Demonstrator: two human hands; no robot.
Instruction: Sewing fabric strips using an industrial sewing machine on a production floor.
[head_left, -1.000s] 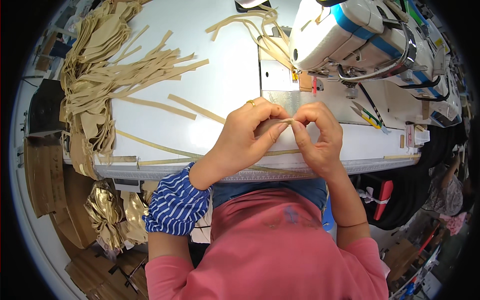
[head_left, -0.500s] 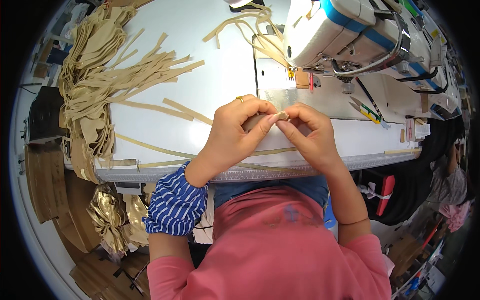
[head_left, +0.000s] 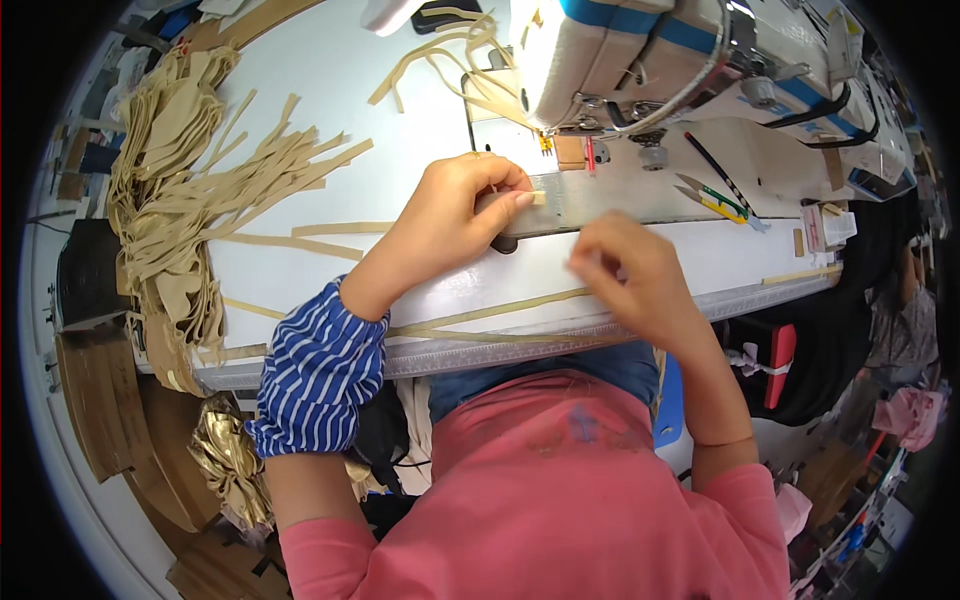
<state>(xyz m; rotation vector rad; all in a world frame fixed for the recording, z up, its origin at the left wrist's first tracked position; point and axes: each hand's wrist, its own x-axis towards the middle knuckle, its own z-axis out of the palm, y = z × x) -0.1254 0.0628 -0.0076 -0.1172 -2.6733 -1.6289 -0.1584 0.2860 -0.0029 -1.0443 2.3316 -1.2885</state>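
My left hand (head_left: 465, 205) pinches a small beige strip (head_left: 538, 198) over the metal plate (head_left: 610, 200) below the sewing machine (head_left: 630, 60). My right hand (head_left: 625, 275) is apart from it, lower right, its curled fingertips blurred. A large pile of beige fabric straps (head_left: 165, 200) spreads over the left of the white table (head_left: 390, 150). Loose beige straps (head_left: 450, 75) lie left of the machine head. Thin yellowish strips (head_left: 470, 318) cross near the front edge, beside a long clear ruler (head_left: 520, 340).
Yellow-handled snips (head_left: 715, 203), a black pencil (head_left: 710, 160) and small packets (head_left: 825, 225) lie at the right. Cardboard (head_left: 130, 440) and gold material (head_left: 225, 450) are below at the left; a red object (head_left: 780, 365) and pink cloth (head_left: 910, 420) below at the right.
My hands, earlier together pinching the strip, have separated. My left hand moved up with the strip toward the plate under the machine; my right hand pulled away, now lower and blurred.
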